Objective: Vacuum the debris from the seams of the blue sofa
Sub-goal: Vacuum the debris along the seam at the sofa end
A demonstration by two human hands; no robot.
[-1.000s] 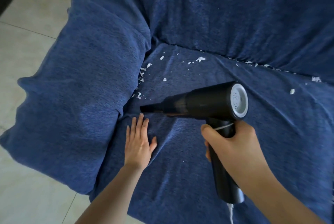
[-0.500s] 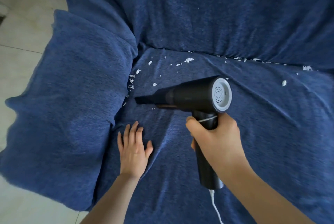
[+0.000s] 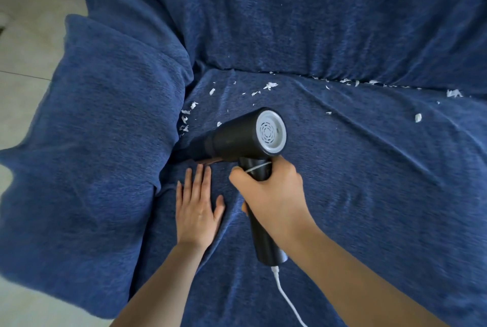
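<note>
White debris (image 3: pixel 185 122) – blue sofa (image 3: pixel 342 195) seams

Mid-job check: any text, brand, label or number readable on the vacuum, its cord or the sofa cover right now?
None readable.
Handheld vacuum: plain black body, no lettering visible.
Its grey rear cap: only rings of vent slots, no text.
White cord: no markings visible.
Blue sofa: plain fabric, no tag or label in view.
</note>
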